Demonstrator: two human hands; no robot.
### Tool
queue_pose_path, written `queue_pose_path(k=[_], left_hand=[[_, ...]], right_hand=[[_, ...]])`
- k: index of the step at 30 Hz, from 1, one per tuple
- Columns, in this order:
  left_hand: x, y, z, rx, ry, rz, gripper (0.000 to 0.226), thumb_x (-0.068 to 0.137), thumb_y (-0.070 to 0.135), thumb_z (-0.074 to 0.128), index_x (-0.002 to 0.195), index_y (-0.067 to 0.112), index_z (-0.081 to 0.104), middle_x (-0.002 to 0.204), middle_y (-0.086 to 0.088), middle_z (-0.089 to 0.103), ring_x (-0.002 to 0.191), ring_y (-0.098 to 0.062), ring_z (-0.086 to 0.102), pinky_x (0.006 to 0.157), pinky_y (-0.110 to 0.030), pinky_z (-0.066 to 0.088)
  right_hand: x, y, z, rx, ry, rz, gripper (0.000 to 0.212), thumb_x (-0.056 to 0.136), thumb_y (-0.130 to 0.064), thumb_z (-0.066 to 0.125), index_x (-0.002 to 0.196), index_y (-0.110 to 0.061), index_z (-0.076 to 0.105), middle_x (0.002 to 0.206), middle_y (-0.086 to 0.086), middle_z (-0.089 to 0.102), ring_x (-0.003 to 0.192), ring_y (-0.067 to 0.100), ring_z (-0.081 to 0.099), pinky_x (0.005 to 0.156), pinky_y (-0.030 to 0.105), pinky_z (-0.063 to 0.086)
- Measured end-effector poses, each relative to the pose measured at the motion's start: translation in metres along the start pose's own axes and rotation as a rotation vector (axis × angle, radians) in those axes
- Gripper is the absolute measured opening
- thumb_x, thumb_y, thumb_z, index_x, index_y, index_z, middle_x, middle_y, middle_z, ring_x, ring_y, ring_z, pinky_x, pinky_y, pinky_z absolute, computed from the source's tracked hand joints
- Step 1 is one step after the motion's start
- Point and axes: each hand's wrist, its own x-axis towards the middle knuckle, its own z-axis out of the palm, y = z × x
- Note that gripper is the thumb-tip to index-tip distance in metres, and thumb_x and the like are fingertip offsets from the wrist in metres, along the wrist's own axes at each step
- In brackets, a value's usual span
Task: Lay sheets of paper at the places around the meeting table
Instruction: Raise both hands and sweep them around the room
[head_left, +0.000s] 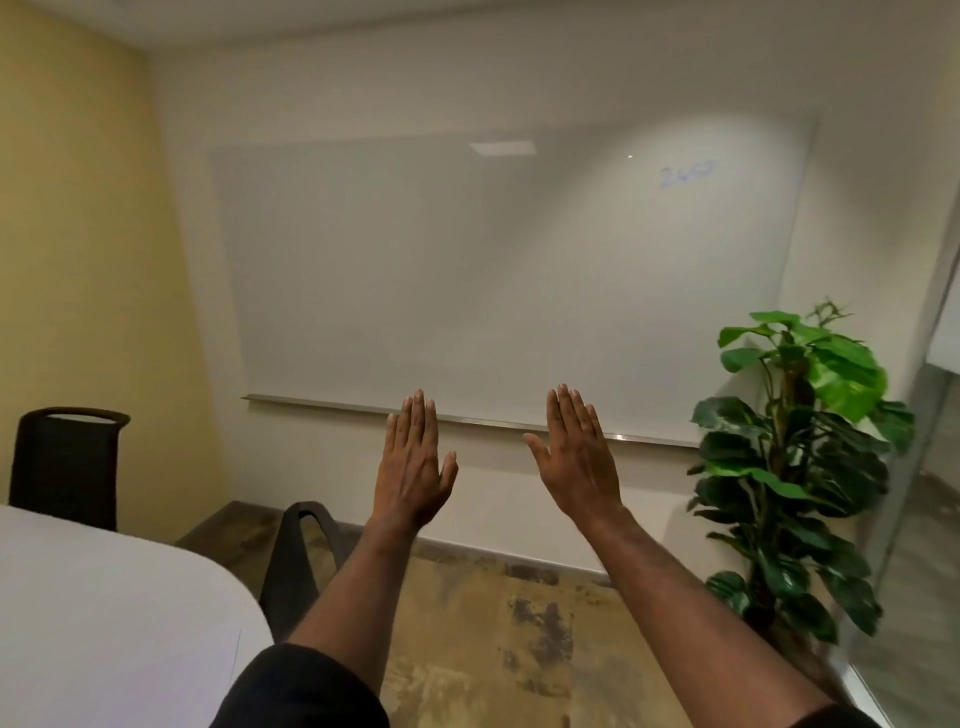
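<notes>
My left hand (414, 462) and my right hand (579, 457) are both raised in front of me, backs toward the camera, fingers straight and held together, thumbs out. Neither holds anything. They hang in the air before the wall-mounted whiteboard (493, 270), well to the right of the white meeting table (104, 613), whose rounded corner shows at the lower left. No sheets of paper are in view.
A black chair (67, 467) stands behind the table by the yellow wall. A second black chair (296, 566) is tucked at the table's rounded end. A tall green potted plant (795, 467) stands at the right beside a glass partition (930, 519). Mottled brown floor lies below my arms.
</notes>
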Motion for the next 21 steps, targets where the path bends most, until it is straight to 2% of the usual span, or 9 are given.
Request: queue_pose_path(k=[12, 17, 21], left_hand=[[0.194, -0.109, 0.153, 0.135, -0.014, -0.109, 0.078, 0.102, 0.042, 0.030, 0.156, 0.004, -0.011, 0.166, -0.015, -0.016, 0.154, -0.026, -0.014, 0.127, -0.046, 0.001], [0.277, -0.164, 0.211, 0.172, -0.025, -0.201, 0.077, 0.102, 0.042, 0.031, 0.156, 0.004, -0.009, 0.166, -0.015, -0.015, 0.154, -0.026, -0.013, 0.127, -0.047, 0.003], [0.319, -0.207, 0.237, 0.213, 0.012, -0.255, 0.078, 0.097, 0.046, 0.019, 0.156, 0.002, -0.004, 0.166, -0.016, -0.010, 0.155, -0.027, -0.009, 0.127, -0.047, 0.003]], right_hand=[[0.222, 0.029, 0.226, 0.149, -0.016, -0.086, 0.072, 0.104, -0.049, 0.035, 0.157, -0.004, 0.017, 0.166, 0.016, 0.016, 0.155, 0.027, 0.011, 0.127, 0.041, 0.009], [0.328, 0.022, 0.319, 0.230, -0.076, -0.166, 0.074, 0.104, -0.052, 0.028, 0.158, -0.005, 0.011, 0.167, 0.013, 0.010, 0.156, 0.025, 0.005, 0.127, 0.038, 0.003], [0.397, 0.002, 0.372, 0.269, -0.071, -0.245, 0.074, 0.104, -0.053, 0.027, 0.158, -0.006, 0.010, 0.167, 0.013, 0.008, 0.156, 0.024, 0.003, 0.127, 0.037, 0.000]])
